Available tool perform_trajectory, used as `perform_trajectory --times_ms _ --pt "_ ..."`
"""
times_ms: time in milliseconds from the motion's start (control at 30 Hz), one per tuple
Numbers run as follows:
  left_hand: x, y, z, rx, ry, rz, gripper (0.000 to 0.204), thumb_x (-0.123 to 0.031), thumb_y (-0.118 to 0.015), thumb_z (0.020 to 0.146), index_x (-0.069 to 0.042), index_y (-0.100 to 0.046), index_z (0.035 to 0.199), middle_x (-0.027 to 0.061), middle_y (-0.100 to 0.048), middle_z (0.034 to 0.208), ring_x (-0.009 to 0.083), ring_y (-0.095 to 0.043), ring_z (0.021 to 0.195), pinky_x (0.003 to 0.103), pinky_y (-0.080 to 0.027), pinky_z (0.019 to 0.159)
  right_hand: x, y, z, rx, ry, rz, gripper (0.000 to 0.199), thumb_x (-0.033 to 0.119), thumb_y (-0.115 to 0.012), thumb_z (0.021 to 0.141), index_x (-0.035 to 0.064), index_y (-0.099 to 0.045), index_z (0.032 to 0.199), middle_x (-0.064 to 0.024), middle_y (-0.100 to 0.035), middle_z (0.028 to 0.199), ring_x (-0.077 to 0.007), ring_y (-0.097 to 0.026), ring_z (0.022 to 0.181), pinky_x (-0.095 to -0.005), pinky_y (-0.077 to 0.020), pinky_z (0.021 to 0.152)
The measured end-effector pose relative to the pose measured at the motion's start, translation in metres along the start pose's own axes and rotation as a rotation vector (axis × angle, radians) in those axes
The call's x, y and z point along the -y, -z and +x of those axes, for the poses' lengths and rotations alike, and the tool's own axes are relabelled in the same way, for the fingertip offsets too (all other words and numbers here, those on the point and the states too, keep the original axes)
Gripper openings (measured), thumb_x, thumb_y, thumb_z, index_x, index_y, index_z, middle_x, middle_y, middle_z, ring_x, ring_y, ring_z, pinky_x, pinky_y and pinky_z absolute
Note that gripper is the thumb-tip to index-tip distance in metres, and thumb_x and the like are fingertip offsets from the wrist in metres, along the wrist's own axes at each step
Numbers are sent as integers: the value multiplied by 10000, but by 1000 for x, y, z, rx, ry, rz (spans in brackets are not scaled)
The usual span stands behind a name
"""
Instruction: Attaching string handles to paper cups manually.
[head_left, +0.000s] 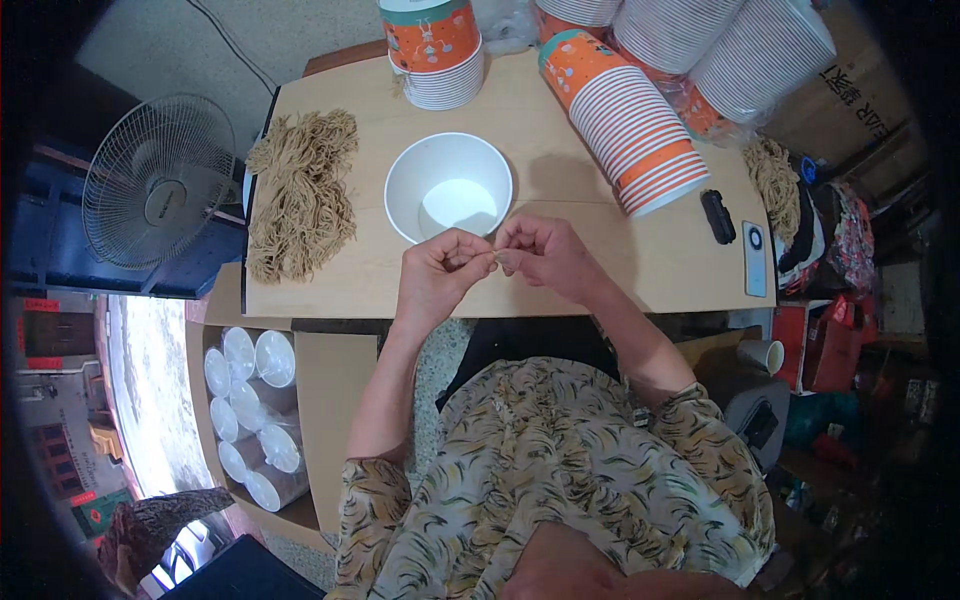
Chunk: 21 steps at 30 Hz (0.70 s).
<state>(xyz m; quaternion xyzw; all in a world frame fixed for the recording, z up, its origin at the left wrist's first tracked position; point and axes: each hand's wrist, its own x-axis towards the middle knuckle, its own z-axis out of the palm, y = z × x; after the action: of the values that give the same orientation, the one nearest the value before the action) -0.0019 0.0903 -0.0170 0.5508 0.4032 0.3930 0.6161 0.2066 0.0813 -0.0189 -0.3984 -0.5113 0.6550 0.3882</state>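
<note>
Above the near edge of the table [360,270], my left hand [440,272] and my right hand [552,260] meet with their fingertips pinched together. Whatever lies between the fingers is too small to make out. Just beyond them stands an upright white paper tub [410,178], its mouth facing up and its inside bare as far as I can see. A pile of tan strands [305,195], like thin cord, is spread on the table left of the tub.
A stack of orange and white paper tubs [635,125] lies tilted at right, with another stack [435,50] upright behind. A black object [717,217] and a phone [754,258] rest near the right edge. A fan [160,190] and a carton of clear cups [330,420] are at left.
</note>
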Motion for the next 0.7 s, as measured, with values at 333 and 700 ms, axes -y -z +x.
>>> perform_trajectory --times_ms 333,700 --pt "-2 2 -1 65 -7 -48 80 43 -679 930 37 -654 1006 77 -729 919 109 -696 872 238 -566 784 -4 0 -1 18 -45 84 67 76 -670 949 56 -617 985 0 -623 764 -6 -426 550 -185 -318 477" --pt "1 3 1 49 66 -127 80 17 -678 939 20 -653 1015 64 -726 925 116 -704 868 237 -569 772 -11 5 -2 11 -139 382 140 158 -634 991 38 -630 1064 -29 -626 780 -27 -415 509 -194 -305 446"
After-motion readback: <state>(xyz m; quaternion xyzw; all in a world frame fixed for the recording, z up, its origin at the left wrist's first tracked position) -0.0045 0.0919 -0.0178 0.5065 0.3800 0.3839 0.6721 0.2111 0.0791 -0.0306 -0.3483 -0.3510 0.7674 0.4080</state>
